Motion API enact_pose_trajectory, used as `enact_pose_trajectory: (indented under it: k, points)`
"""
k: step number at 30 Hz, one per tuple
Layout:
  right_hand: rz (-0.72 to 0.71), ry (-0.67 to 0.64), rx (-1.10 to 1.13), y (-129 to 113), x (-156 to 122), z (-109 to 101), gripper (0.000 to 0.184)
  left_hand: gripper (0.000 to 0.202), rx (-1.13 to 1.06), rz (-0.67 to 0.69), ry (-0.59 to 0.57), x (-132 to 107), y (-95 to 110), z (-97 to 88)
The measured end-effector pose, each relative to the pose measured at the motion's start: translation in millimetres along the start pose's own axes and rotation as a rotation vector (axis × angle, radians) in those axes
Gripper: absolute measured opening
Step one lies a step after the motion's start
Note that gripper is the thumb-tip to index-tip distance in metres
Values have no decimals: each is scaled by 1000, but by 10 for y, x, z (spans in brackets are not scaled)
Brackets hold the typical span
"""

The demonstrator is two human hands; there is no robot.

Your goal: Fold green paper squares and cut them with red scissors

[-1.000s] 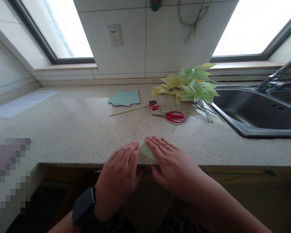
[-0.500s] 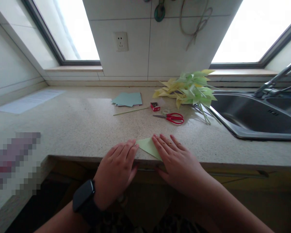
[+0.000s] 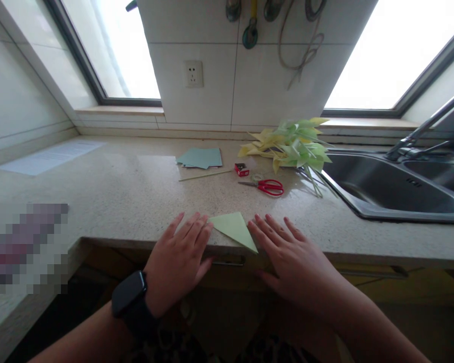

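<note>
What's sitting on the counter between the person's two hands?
In the head view, a folded light green paper triangle lies flat on the counter's front edge, between the left hand and the right hand. Nothing else lies there.

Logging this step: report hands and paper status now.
Left hand open, flat at counter edge, fingertips at folded green paper. Right hand open, flat, just right of it. Paper lies flat, uncovered. Scissors well behind, nothing in the way.

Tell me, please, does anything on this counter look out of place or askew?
Only slightly: the folded green paper between the left hand and right hand has its corner poking past the counter edge. Nothing looks spilled or damaged.
</note>
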State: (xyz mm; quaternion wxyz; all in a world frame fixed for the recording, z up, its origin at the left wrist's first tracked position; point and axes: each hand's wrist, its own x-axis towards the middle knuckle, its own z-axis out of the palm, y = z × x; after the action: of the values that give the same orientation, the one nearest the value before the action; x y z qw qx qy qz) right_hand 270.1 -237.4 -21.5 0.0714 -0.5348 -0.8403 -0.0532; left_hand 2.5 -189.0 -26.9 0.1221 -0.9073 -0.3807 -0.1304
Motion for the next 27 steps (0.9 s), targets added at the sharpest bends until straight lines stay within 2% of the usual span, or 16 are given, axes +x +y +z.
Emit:
enact_pose_trajectory:
  k: [3, 7, 10, 14, 17, 20, 22, 27]
  points:
    - [-51, 48, 17, -39, -35, -17, 90, 56, 11, -6, -10, -3, 33, -10]
    - [-92, 94, 8, -108, -2, -14, 71, 60, 28, -62, -21, -13, 192, -66]
    - [-80, 111, 2, -109, 27, 27, 62, 54, 19, -90, -27, -12, 279, -130]
    - [-31, 148, 40, -107, 59, 54, 53, 42, -56, -49, -48, 25, 285, -231]
    - [-2, 197, 38, -133, 99, 61, 55, 34, -187, -41, -82, 73, 265, -301]
    - [-66, 172, 29, -154, 148, 87, 63, 26, -328, -32, -116, 129, 214, -332]
    - [-99, 125, 38, -156, 173, 111, 62, 30, -368, 9, -117, 172, 135, -315]
    - [-93, 113, 50, -136, 182, 155, 63, 68, -302, 120, -131, 278, -135, -166]
